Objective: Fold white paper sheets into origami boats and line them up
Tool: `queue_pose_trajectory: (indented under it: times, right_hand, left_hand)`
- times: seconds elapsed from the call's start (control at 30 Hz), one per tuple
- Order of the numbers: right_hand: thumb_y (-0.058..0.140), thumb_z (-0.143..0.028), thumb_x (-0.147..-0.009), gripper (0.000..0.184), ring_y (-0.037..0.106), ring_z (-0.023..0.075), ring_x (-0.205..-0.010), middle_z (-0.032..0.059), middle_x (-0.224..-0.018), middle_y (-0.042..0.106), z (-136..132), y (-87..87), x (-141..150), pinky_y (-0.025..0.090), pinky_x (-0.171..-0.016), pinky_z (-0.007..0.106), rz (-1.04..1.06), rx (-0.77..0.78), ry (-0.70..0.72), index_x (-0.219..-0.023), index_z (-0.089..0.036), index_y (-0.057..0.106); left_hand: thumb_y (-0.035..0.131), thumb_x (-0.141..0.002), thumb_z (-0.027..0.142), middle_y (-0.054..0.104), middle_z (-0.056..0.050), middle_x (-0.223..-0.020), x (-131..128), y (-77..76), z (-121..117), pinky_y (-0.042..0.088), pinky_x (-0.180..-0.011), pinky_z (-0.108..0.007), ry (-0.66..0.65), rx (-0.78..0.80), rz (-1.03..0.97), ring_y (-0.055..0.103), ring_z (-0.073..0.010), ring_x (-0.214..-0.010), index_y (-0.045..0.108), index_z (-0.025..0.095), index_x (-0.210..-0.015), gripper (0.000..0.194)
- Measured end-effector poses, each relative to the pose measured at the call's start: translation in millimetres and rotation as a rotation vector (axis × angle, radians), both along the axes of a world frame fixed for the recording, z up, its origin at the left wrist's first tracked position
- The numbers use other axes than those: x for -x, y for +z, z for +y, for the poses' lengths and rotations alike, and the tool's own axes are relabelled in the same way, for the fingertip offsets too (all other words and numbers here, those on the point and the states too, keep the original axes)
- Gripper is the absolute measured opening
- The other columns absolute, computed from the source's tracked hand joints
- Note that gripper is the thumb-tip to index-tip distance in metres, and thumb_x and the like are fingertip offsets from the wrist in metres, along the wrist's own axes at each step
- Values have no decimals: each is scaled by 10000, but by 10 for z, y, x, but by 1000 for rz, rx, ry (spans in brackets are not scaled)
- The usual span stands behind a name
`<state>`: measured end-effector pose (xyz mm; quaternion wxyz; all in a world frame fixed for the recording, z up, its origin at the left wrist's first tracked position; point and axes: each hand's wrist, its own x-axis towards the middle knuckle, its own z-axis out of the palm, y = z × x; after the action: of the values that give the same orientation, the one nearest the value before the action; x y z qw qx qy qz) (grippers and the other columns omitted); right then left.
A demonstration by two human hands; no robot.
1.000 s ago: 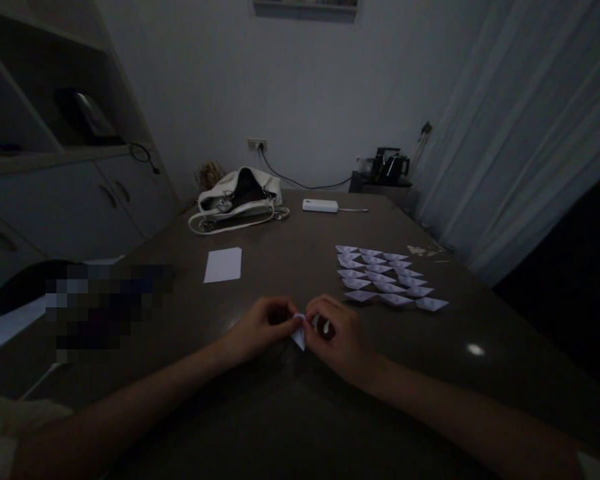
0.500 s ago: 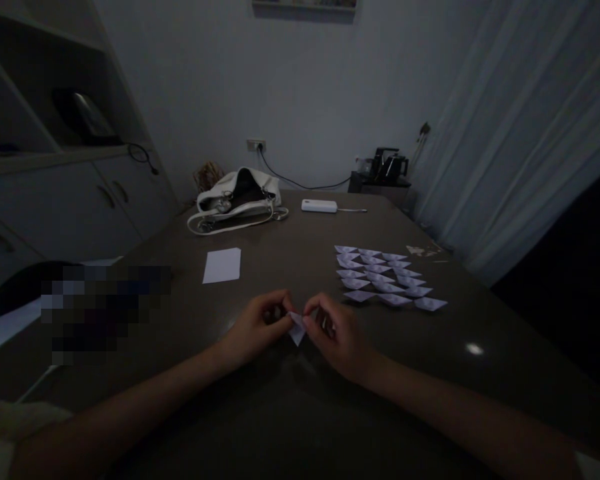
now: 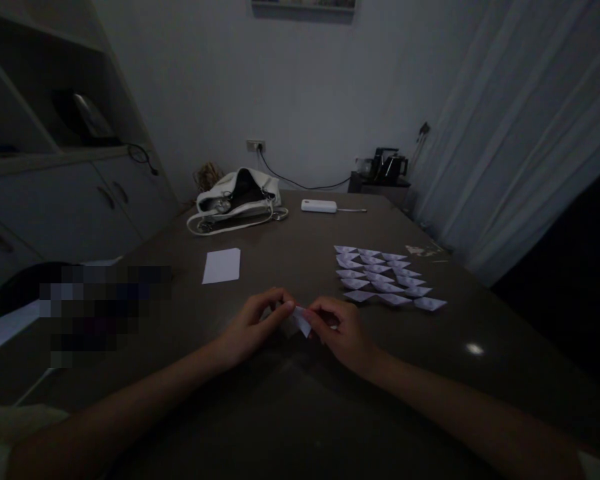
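A small piece of folded white paper (image 3: 303, 322) is held between my two hands, a little above the dark table (image 3: 280, 413). My left hand (image 3: 257, 320) pinches its left side between thumb and fingers. On the opposite side, my right hand (image 3: 341, 330) grips the paper with thumb and forefinger. Part of the paper is hidden by the fingertips, and its lower edge is blurred. Several folded paper boats (image 3: 380, 279) stand in rows to the right, beyond my right hand. Flat white paper sheets (image 3: 221, 266) lie to the left, beyond my left hand.
A white handbag (image 3: 240, 200) lies at the far left of the table. Near the far edge is a white device (image 3: 319, 206) with a short cable. Paper scraps (image 3: 423, 251) lie by the right edge. A black kettle (image 3: 393, 167) stands on a low cabinet behind.
The folded paper has turned, its lower point swinging to the right. My fingers have shifted on it; both hands still hold it in nearly the same place.
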<state>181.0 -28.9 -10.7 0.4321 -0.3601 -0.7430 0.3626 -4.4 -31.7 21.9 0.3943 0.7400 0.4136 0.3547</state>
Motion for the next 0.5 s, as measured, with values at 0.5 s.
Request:
queue_pose_trajectory:
  times: [0.5]
  right_hand:
    - [571, -410, -864, 255, 580, 116, -620, 10, -705, 605, 72, -92, 3, 467, -549, 218, 33, 170, 77, -795, -171, 627]
  left_hand:
    - [557, -849, 335, 603, -18, -723, 30, -53, 48, 430, -664, -271, 44, -35, 5, 560, -165, -724, 620, 150, -768, 211]
